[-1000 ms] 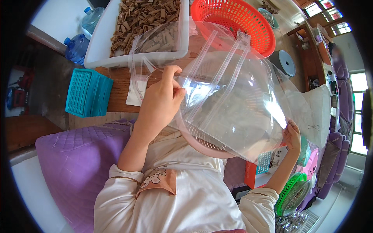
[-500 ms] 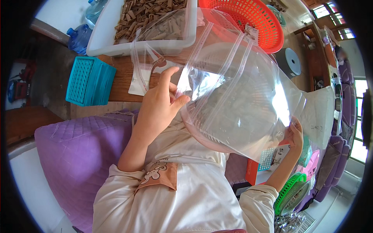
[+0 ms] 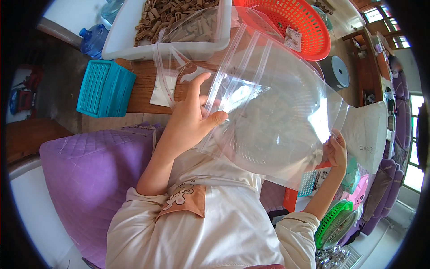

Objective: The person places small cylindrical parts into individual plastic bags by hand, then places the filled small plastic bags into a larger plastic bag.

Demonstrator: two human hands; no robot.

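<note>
Several large clear zip bags (image 3: 286, 116), overlapping like a fan, stretch between my two hands. My left hand (image 3: 190, 119) is at their zip-strip end, thumb in front and some fingers behind the plastic, index finger raised off it. My right hand (image 3: 335, 150) pinches the lower right edge of the bags. Through the clear film shows a large round basin or basket (image 3: 242, 154), its contents blurred by glare. More clear film with a zip strip extends left over a white packet (image 3: 163, 89) on the wooden table (image 3: 145, 92).
A white tub (image 3: 179, 51) of brown curled bark-like pieces stands at the far side. Right of it is a red basket (image 3: 309, 31) holding a small packet. Teal stacked baskets (image 3: 105, 89) sit at the table's left end. A purple quilted cover (image 3: 94, 175) lies at left, green baskets (image 3: 333, 219) at right.
My left hand has shifted slightly right, its thumb farther over the bags, and the zip strips lie closer together. My right hand has moved a little up and left.
</note>
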